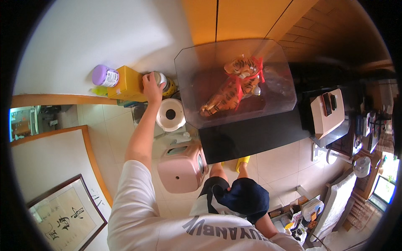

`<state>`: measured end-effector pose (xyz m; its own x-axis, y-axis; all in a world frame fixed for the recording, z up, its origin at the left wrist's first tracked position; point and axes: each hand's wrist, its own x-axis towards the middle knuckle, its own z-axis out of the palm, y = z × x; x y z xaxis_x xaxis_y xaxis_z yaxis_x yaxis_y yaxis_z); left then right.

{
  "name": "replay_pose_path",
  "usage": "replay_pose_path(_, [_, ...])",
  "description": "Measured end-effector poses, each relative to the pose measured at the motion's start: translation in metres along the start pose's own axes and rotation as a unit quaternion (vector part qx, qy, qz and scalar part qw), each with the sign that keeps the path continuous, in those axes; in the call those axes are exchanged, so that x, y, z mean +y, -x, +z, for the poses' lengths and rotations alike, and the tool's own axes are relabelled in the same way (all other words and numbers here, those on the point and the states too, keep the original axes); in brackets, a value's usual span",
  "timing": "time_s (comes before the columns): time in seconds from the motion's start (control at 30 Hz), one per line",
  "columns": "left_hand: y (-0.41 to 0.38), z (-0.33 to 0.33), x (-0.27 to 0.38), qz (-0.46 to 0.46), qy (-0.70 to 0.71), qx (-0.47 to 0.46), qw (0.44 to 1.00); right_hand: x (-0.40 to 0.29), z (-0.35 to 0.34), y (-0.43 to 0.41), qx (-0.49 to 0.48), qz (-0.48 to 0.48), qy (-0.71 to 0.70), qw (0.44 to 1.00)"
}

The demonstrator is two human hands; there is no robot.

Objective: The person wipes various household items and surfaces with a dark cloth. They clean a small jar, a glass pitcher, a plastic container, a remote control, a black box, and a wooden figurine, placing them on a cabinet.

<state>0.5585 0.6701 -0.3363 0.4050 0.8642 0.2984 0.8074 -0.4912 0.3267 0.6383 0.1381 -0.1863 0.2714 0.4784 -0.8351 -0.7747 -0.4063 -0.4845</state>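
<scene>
Reaching out to the upper left, my left hand [153, 87] has its fingers closed round the upper part of a small jar [160, 79] with a pale lid. The jar stands between a yellow box [128, 82] and a clear case. Beyond the box is a white jar with a purple lid [100, 75]. My right hand [229, 189] is mostly hidden by a dark blue cloth [246, 197], which it holds in front of my shorts. Under the clear display case [194, 114] sits a tiger figurine [243, 78] with red ribbon, on a black cabinet top [251, 138].
Left of the cabinet are a white round container [170, 121] and a pink bin-like box [177, 175] on the tiled floor. A beige box [329, 116] lies on the cabinet's right. A cluttered low table [279, 210] stands at the lower right.
</scene>
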Motion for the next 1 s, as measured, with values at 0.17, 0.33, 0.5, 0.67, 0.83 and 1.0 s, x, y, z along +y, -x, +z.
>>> replay_pose_path(0.17, [0.011,-0.015,0.017,0.030,0.017,0.056,0.998,0.006,-0.003,0.006,0.004,-0.018,-0.021,1.000])
replay_pose_path(0.33, [0.091,-0.037,0.013,0.065,0.048,0.064,0.995,-0.002,-0.005,0.021,0.007,-0.070,-0.053,0.996])
replay_pose_path(0.5, [0.248,-0.069,0.000,0.003,0.049,-0.048,0.998,-0.035,-0.011,0.039,-0.056,-0.121,0.005,0.991])
replay_pose_path(0.67, [0.382,-0.096,0.032,0.042,0.066,-0.124,0.989,-0.049,-0.039,0.074,-0.056,-0.183,0.090,0.977])
replay_pose_path(0.83, [0.420,-0.124,0.155,0.169,0.199,-0.179,0.949,-0.012,-0.116,0.111,-0.114,-0.524,0.066,0.842])
replay_pose_path(1.0, [0.432,-0.134,0.292,0.289,0.274,-0.191,0.897,0.035,-0.215,0.206,-0.035,-0.537,0.009,0.843])
